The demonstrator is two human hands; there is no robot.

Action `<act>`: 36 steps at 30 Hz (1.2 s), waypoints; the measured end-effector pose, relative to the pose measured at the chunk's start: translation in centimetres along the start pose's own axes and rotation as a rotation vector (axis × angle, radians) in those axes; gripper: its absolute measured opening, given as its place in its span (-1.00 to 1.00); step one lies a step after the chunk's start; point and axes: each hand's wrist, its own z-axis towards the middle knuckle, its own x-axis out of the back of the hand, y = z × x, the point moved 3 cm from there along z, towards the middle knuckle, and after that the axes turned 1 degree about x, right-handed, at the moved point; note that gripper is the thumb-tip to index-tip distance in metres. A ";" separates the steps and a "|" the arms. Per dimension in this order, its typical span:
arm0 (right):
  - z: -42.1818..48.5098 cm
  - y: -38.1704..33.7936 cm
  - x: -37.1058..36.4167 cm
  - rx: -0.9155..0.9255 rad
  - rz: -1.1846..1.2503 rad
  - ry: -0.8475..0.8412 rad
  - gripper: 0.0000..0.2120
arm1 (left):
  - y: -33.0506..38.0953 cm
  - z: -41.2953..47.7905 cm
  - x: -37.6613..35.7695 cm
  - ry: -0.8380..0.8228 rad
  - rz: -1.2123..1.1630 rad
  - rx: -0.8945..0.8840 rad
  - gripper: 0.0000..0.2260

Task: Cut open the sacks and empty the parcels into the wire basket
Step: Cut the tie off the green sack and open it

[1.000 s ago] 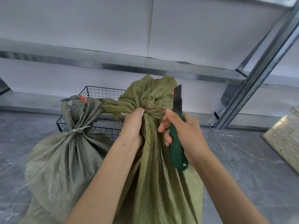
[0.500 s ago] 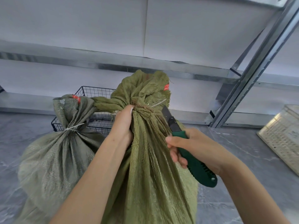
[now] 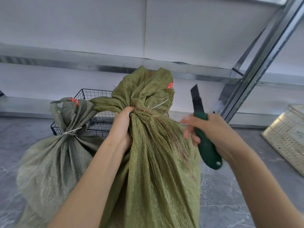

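Note:
A tall green woven sack (image 3: pixel 158 162) stands in front of me, its neck bunched with a white tie end (image 3: pixel 158 105) sticking out. My left hand (image 3: pixel 122 127) grips the neck just below the bunch. My right hand (image 3: pixel 212 132) holds a green-handled utility knife (image 3: pixel 204 137), blade up, a little to the right of the sack and apart from it. A second tied green sack (image 3: pixel 52 162) sits at the left. Behind both sacks stands the black wire basket (image 3: pixel 92 96), mostly hidden.
A metal shelf rack (image 3: pixel 263 55) runs along the white wall, with a slanted upright at the right. A pale perforated crate (image 3: pixel 286 137) lies on the grey floor at the far right. Open floor shows to the right of the sack.
The knife had its blade against the sack's tie half a second ago; now my right hand has pulled it away to the right, blade upright. My left hand keeps its grip.

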 end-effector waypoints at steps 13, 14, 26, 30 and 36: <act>6.5 -1.3 -5.5 -0.135 0.259 0.126 -0.86 | 0.1 -1.5 -1.3 -0.160 -0.045 0.038 -0.49; 6.5 -1.2 -5.7 -0.153 0.291 0.121 -0.85 | 0.1 -1.6 -1.4 -0.182 -0.060 0.045 -0.47; 5.7 -1.0 -5.5 -0.081 0.460 0.188 -0.91 | 0.0 -1.0 -0.4 -0.110 -0.066 0.068 -0.62; 5.3 -0.9 -5.1 -0.025 0.520 0.248 -0.88 | 0.2 -1.0 -0.3 -0.037 -0.037 0.045 -0.72; 4.7 -1.0 -4.3 0.004 0.711 0.241 -0.95 | 0.1 -0.6 0.1 0.056 0.017 0.026 -0.72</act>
